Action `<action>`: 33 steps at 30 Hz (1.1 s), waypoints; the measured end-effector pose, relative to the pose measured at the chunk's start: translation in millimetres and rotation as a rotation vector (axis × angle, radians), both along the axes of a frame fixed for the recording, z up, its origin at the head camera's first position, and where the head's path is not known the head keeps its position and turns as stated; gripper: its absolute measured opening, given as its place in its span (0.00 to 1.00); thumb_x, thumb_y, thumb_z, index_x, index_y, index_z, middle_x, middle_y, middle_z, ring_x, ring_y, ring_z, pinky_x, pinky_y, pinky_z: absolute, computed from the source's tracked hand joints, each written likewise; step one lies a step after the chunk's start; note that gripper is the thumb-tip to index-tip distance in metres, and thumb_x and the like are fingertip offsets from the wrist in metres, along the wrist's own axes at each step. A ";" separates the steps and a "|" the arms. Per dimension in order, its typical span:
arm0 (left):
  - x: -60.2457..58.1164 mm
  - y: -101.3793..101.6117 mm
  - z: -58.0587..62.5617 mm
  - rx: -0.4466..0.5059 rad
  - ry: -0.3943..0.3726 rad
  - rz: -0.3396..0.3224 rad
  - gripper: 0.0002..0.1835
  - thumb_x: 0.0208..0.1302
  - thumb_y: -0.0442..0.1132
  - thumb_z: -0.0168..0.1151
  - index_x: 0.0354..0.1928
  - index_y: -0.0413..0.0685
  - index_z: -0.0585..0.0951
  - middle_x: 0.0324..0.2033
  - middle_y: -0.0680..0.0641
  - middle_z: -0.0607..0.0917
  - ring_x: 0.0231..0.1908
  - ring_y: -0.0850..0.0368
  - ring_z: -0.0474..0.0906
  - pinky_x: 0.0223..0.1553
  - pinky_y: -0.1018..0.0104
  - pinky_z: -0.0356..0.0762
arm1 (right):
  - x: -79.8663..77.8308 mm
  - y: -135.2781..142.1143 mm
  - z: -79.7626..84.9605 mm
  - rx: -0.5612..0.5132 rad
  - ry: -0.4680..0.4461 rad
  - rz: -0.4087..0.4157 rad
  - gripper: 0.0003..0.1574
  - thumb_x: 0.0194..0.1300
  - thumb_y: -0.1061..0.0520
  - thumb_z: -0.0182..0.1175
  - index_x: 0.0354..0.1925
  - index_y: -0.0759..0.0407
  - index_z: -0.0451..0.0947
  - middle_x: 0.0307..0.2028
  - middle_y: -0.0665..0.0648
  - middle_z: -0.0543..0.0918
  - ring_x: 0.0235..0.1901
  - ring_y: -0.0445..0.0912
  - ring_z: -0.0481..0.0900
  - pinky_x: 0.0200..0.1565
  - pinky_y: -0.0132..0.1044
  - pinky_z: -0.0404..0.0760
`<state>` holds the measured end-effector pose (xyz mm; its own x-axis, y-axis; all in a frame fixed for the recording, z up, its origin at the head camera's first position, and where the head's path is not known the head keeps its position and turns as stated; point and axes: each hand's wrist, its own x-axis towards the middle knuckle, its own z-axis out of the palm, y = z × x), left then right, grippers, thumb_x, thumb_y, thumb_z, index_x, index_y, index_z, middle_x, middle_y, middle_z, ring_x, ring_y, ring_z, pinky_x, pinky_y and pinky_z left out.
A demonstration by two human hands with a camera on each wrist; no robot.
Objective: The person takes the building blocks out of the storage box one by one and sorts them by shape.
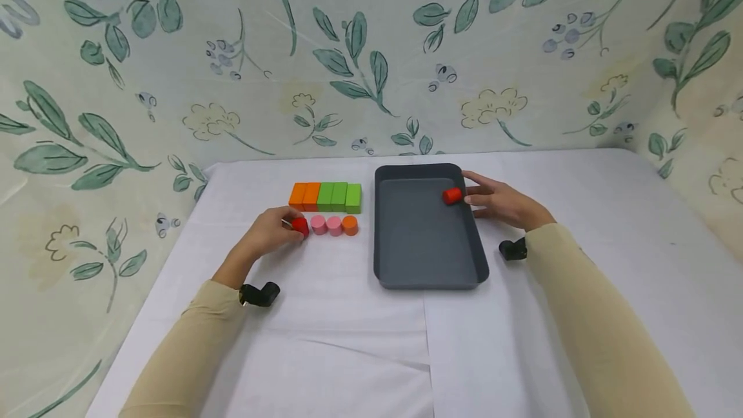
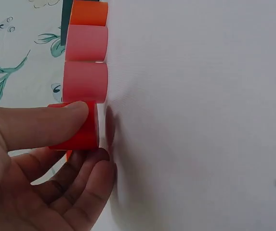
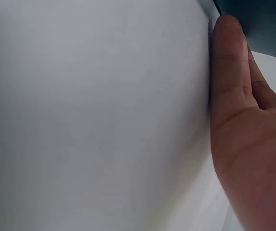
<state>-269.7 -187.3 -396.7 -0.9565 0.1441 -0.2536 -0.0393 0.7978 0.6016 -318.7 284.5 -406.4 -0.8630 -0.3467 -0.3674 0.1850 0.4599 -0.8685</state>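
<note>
My left hand (image 1: 273,232) pinches a red cylinder block (image 2: 82,127) between thumb and fingers, at the left end of a row of cylinders. Beside it in that row stand two pink cylinders (image 1: 318,224) and an orange cylinder (image 1: 350,225). At the right side of a dark grey tray (image 1: 426,257), my right hand (image 1: 505,204) rests with its fingers extended against the outer wall. Inside the tray, near that hand, another red cylinder (image 1: 452,196) lies on its side. The right wrist view shows straight fingers touching the tray's wall (image 3: 260,29).
Behind the cylinders lies a row of rectangular blocks, two orange (image 1: 304,197) and three green (image 1: 339,197). A white cloth (image 1: 348,353) with creases covers the table. Floral fabric (image 1: 290,69) hangs behind and at the sides.
</note>
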 end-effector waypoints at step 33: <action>13.9 58.2 60.1 -0.229 0.363 -0.101 0.23 0.61 0.37 0.67 0.58 0.43 0.78 0.50 0.41 0.80 0.50 0.46 0.78 0.52 0.52 0.82 | 2.3 0.2 -1.9 -0.032 -0.011 0.021 0.50 0.74 0.56 0.52 0.79 0.38 0.34 0.78 0.67 0.46 0.75 0.64 0.55 0.73 0.58 0.60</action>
<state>-255.8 -129.2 -336.6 -0.9736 0.2202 0.0597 0.2265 0.9011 0.3697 -316.4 284.7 -408.3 -0.8516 -0.3764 -0.3649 0.1850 0.4355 -0.8810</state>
